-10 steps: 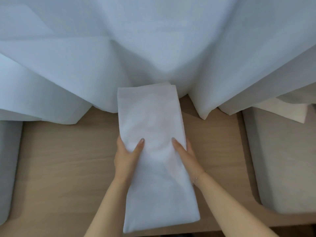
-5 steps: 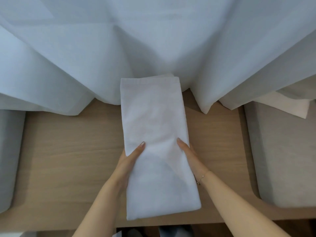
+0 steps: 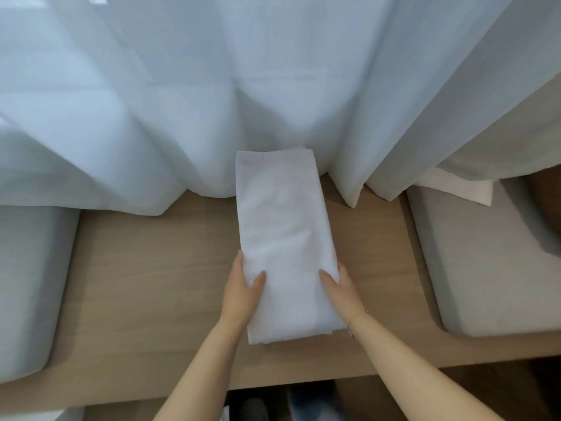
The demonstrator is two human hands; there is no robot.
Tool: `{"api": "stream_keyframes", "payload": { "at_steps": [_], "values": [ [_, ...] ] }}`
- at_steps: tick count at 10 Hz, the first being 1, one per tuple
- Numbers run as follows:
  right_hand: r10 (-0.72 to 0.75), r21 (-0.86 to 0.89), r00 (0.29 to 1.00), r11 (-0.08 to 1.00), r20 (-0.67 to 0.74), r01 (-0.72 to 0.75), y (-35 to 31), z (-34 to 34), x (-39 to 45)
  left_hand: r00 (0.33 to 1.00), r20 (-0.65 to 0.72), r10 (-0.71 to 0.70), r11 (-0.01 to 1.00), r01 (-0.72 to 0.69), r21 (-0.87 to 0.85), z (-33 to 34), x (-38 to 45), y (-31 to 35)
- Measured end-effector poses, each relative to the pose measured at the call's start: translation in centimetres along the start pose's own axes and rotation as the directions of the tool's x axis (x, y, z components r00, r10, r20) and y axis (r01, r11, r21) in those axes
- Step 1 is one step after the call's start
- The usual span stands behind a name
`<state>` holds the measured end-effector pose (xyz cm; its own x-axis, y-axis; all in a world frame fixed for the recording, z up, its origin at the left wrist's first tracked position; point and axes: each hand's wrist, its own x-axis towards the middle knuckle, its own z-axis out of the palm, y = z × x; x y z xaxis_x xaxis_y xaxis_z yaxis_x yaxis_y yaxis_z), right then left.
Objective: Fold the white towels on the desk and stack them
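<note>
Gripping the folded towel point(image 3: 285, 238) — left hand point(image 3: 243, 296), right hand point(image 3: 341, 291) — on the desk point(image 3: 151, 268).

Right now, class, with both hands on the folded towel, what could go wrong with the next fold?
1. The towel's far end touches the curtain; lifting it may snag the curtain.
2. The left hand and right hand hold only the near part, thumbs on top, so the far layers could slide apart.
3. The towel lies slightly askew on the desk, so edges may mismatch.
</note>
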<state>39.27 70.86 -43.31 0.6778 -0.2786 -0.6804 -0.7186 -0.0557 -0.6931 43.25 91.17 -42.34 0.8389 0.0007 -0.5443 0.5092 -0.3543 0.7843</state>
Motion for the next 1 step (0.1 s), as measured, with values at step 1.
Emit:
{"api": "stream_keyframes", "payload": {
  "at_steps": [1],
  "values": [
    [-0.023,-0.141,0.999,0.99,0.028,0.026,0.78,0.27,-5.18,0.968,0.164,-0.19,0.982,0.187,0.036,0.05,-5.5,-0.56]
  ]
}}
